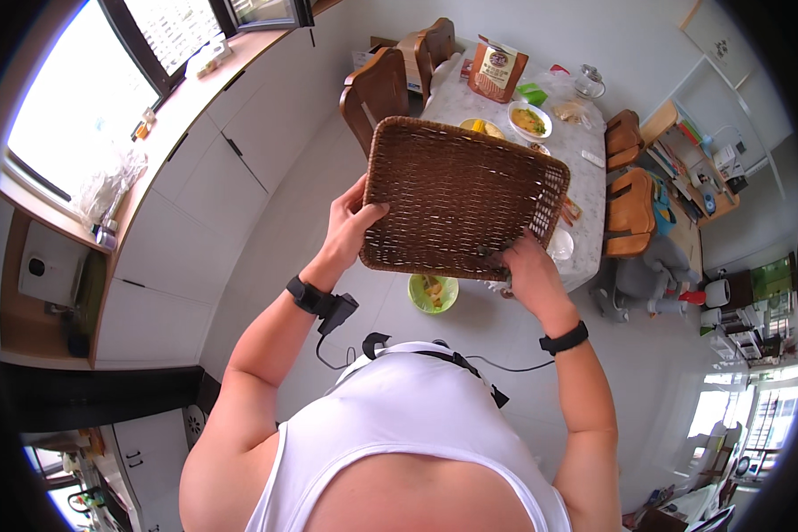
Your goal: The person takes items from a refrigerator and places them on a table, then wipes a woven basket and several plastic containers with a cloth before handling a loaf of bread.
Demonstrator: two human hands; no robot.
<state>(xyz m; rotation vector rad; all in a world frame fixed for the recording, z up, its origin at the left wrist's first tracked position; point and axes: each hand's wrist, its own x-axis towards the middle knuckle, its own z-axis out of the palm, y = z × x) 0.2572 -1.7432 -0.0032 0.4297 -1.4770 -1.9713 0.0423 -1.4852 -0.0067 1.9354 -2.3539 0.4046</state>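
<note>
A brown woven basket (452, 199), rectangular and shallow, is held up in front of me with its inside in view. My left hand (354, 223) grips its left rim, thumb on the inner side. At the lower right corner, the fingers of my right hand (527, 261) reach into the basket and touch small dark green bits, too small to name. Whether the right fingers are closed on these bits or on the basket cannot be told. Below the basket, on the floor, stands a waste bin with a light green liner (449, 293) and some yellowish scraps inside.
Behind the basket stands a dining table (588, 193) with a bowl of soup (529, 122), a brown pouch (497, 70) and a glass teapot (589, 82). Wooden chairs (376, 90) flank it. White cabinets (166, 253) run along the left under the window. A cable hangs near my waist.
</note>
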